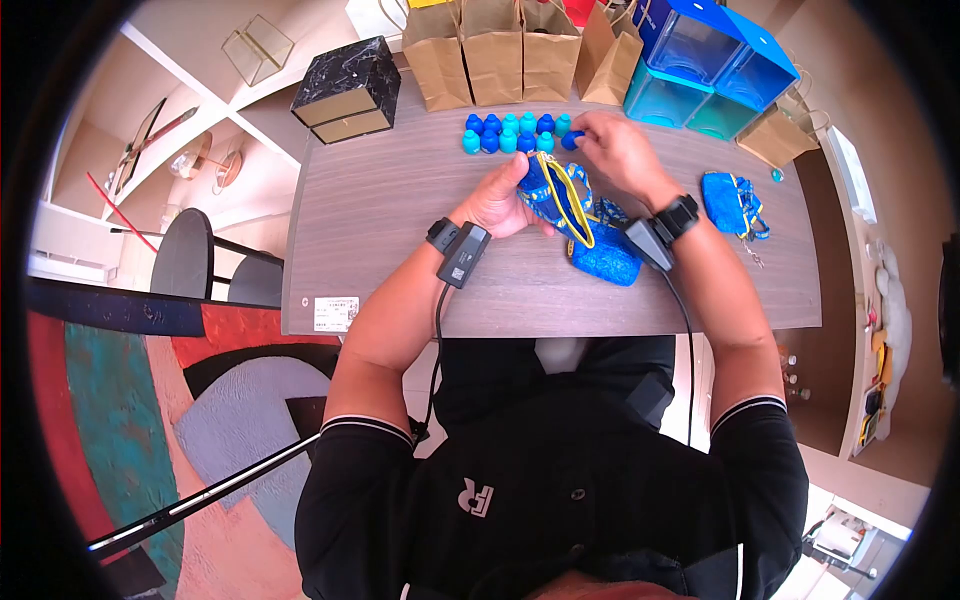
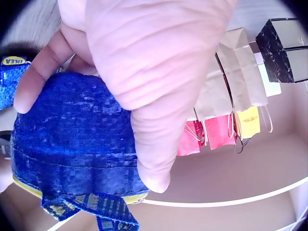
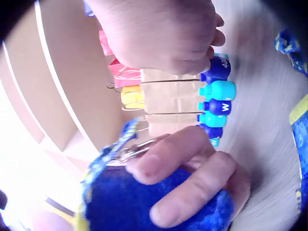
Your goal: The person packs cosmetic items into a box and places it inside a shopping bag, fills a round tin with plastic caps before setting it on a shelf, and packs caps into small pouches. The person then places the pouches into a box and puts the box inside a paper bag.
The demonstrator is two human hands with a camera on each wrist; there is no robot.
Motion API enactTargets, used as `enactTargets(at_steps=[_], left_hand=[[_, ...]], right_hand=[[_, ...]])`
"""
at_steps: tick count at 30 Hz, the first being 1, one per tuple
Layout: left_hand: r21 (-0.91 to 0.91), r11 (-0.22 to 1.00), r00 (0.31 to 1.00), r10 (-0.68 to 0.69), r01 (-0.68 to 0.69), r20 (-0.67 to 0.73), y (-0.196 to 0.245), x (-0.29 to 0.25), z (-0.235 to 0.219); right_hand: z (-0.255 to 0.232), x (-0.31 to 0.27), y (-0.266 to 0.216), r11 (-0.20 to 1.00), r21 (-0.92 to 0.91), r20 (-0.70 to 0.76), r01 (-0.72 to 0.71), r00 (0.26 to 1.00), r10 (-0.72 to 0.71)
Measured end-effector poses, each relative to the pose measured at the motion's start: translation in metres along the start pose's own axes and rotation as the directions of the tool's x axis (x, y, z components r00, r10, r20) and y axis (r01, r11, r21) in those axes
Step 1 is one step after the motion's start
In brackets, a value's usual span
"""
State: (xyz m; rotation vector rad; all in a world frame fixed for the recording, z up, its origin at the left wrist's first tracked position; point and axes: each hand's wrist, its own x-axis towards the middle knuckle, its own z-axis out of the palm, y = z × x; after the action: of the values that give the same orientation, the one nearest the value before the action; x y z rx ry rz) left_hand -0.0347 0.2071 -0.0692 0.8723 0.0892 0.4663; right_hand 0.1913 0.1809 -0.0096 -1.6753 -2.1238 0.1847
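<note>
My left hand (image 1: 497, 200) holds a small blue pouch (image 2: 77, 130) with yellow zip edging; its mouth gapes toward the right side in the head view. In the left wrist view the thumb lies along one side of the pouch and fingers wrap the other. A printed strap (image 2: 108, 209) hangs from it, and a metal clip (image 3: 132, 151) shows beside the fingers in the right wrist view. At the right end of two rows of small bottles (image 1: 508, 141), my right hand (image 1: 622, 152) pinches a dark blue bottle (image 1: 572, 140) with its fingertips.
A second blue pouch (image 1: 606, 262) lies below my hands, and a third pouch (image 1: 727, 203) with strap sits at the right. Brown paper bags (image 1: 497, 55), a black marbled box (image 1: 345, 90) and blue drawer boxes (image 1: 690, 60) line the table's back.
</note>
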Motion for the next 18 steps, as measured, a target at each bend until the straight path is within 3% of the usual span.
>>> enactTargets(at_steps=[2,3,5,6,8,10,13,15,18], left_hand=[[0.009,1.000,1.000,0.015,-0.015,0.023,0.003,0.002,0.000],[0.017,0.999,0.998,0.027,-0.028,0.049,0.003,0.003,0.000],[0.003,0.999,0.999,0.046,-0.046,0.015,0.003,0.003,0.009],[-0.005,0.998,0.998,0.066,-0.066,-0.017,0.003,0.005,0.012],[-0.039,0.998,0.998,0.044,-0.043,0.033,-0.002,0.006,0.003],[-0.035,0.998,0.998,0.057,-0.058,-0.024,-0.005,0.005,0.000],[-0.070,0.995,0.997,0.072,-0.070,0.023,-0.005,0.005,-0.003],[-0.103,0.991,0.993,0.094,-0.086,0.066,-0.006,0.005,-0.005],[-0.087,0.993,0.996,0.084,-0.080,0.040,-0.006,0.004,-0.004]], right_hand=[[-0.025,-0.020,-0.016,0.946,0.324,-0.246,0.033,0.968,0.050],[-0.037,-0.029,-0.026,0.945,0.325,-0.241,0.031,0.969,0.051],[-0.061,-0.050,-0.046,0.671,0.737,-0.266,0.084,0.948,0.175],[-0.068,-0.060,-0.052,0.673,0.736,-0.266,0.079,0.947,0.181],[-0.079,-0.076,-0.065,0.748,0.633,-0.261,0.199,0.965,-0.036],[-0.080,-0.084,-0.073,0.845,0.498,-0.184,0.194,0.976,-0.116],[-0.068,-0.086,-0.075,0.895,0.411,-0.168,0.176,0.979,-0.115],[-0.062,-0.086,-0.076,0.953,0.235,-0.197,0.192,0.969,-0.147],[-0.056,-0.084,-0.079,0.968,0.179,-0.199,0.174,0.970,-0.138]])
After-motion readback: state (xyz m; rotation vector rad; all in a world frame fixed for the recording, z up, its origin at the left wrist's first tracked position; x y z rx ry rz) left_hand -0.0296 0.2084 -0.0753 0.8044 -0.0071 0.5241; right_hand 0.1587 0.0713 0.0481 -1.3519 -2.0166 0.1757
